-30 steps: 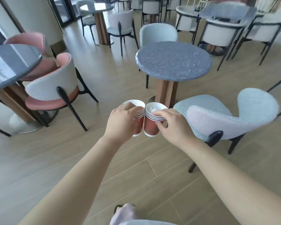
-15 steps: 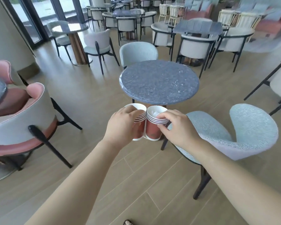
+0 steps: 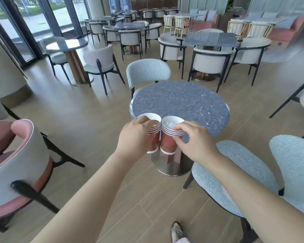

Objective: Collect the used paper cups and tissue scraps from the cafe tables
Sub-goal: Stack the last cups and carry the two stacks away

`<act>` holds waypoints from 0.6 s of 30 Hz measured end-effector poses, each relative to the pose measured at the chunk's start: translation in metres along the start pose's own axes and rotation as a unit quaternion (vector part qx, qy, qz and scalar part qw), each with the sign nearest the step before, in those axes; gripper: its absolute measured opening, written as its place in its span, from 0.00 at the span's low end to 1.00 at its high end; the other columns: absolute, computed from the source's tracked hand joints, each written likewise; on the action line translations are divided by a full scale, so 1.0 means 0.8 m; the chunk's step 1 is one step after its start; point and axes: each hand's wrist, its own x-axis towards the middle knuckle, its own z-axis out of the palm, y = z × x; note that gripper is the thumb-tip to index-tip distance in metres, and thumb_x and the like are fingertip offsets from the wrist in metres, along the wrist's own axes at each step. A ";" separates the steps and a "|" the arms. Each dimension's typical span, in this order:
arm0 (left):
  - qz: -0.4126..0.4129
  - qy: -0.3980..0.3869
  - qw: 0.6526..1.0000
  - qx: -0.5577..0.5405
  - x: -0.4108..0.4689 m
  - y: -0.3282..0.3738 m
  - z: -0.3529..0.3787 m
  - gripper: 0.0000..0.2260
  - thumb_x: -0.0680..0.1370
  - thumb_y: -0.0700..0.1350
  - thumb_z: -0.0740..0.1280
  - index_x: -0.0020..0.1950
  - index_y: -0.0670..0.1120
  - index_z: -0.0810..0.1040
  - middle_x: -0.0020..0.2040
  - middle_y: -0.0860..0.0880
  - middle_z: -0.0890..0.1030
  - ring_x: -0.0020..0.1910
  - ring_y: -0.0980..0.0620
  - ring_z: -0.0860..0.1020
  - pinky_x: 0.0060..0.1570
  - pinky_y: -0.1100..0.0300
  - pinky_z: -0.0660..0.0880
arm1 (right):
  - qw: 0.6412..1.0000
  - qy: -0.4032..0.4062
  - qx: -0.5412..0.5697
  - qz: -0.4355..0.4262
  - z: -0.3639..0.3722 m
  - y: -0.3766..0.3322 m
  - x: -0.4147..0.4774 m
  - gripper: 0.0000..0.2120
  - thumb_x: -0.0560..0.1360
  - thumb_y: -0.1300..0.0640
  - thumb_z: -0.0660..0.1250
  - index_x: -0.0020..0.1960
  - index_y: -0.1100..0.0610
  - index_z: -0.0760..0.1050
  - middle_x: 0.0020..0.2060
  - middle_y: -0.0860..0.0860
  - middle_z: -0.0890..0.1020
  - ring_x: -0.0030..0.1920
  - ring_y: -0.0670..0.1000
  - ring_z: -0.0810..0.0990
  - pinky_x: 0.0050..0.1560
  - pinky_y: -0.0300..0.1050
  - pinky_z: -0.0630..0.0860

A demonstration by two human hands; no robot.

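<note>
Both arms are extended forward at mid-frame. The left hand (image 3: pixel 135 138) wraps its curled fingers round a left stack of nested paper cups (image 3: pixel 156 131); the thumb side lies over the rim and the palm covers most of the red wall. The right hand (image 3: pixel 195 143) grips a right stack of nested paper cups (image 3: pixel 167 143), with the fingertips (image 3: pixel 178 128) hooked over the near rim and the thumb against the striped band below it. Both stacks are upright, held in the air, side by side and touching at the rims. They sit just in front of the near edge of the round grey speckled table (image 3: pixel 186 102) and above its metal base (image 3: pixel 170 166). Each stack shows several striped rims, one above the other; the exact cup count cannot be read. White crumpled tissue scraps (image 3: pixel 169 124) lie inside the top cup of the right stack. The interior of the left stack shows white; its contents cannot be told. A light-blue chair (image 3: pixel 235 174) stands to the right, under the right forearm. A second light-blue chair (image 3: pixel 147 72) stands at the far side of the table. A pink-and-grey chair (image 3: pixel 23 162) stands at left. One shoe (image 3: pixel 176 231) shows on the wood-plank floor (image 3: pixel 88 123) at the bottom edge.
</note>
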 end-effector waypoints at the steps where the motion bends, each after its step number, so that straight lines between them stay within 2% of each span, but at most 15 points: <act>1: 0.001 -0.006 1.000 0.000 0.016 -0.009 0.007 0.16 0.69 0.42 0.68 0.56 0.50 0.79 0.52 0.48 0.80 0.49 0.42 0.77 0.41 0.52 0.75 | 1.000 -0.003 0.004 0.002 0.009 0.009 0.016 0.10 0.67 0.64 0.71 0.48 0.56 0.79 0.45 0.48 0.82 0.48 0.52 0.78 0.48 0.36 0.69; 8: -0.032 -0.065 0.997 0.017 0.118 -0.077 0.051 0.14 0.72 0.47 0.62 0.57 0.51 0.78 0.54 0.50 0.78 0.50 0.44 0.76 0.43 0.53 0.75 | 0.998 -0.063 0.030 -0.003 0.073 0.078 0.133 0.11 0.67 0.65 0.71 0.48 0.57 0.80 0.46 0.50 0.83 0.50 0.52 0.79 0.51 0.39 0.71; 12: -0.063 -0.049 0.997 -0.005 0.164 -0.111 0.073 0.14 0.73 0.45 0.66 0.58 0.52 0.78 0.55 0.52 0.78 0.51 0.46 0.76 0.42 0.55 0.74 | 0.996 -0.061 0.058 -0.021 0.101 0.103 0.187 0.10 0.67 0.64 0.72 0.47 0.56 0.80 0.44 0.49 0.83 0.47 0.52 0.79 0.49 0.39 0.72; 15: -0.099 -0.039 0.994 -0.023 0.187 -0.142 0.084 0.14 0.74 0.43 0.66 0.58 0.54 0.78 0.55 0.54 0.78 0.51 0.48 0.76 0.42 0.56 0.75 | 0.994 -0.066 0.071 -0.045 0.125 0.113 0.223 0.10 0.66 0.65 0.73 0.46 0.57 0.80 0.42 0.50 0.83 0.46 0.53 0.79 0.48 0.44 0.75; 18: -0.146 -0.017 0.988 -0.052 0.199 -0.176 0.088 0.15 0.73 0.41 0.67 0.57 0.54 0.79 0.53 0.54 0.79 0.49 0.48 0.77 0.41 0.56 0.75 | 0.991 -0.075 0.093 -0.064 0.154 0.116 0.257 0.10 0.65 0.66 0.74 0.45 0.57 0.80 0.41 0.50 0.82 0.44 0.52 0.79 0.47 0.40 0.74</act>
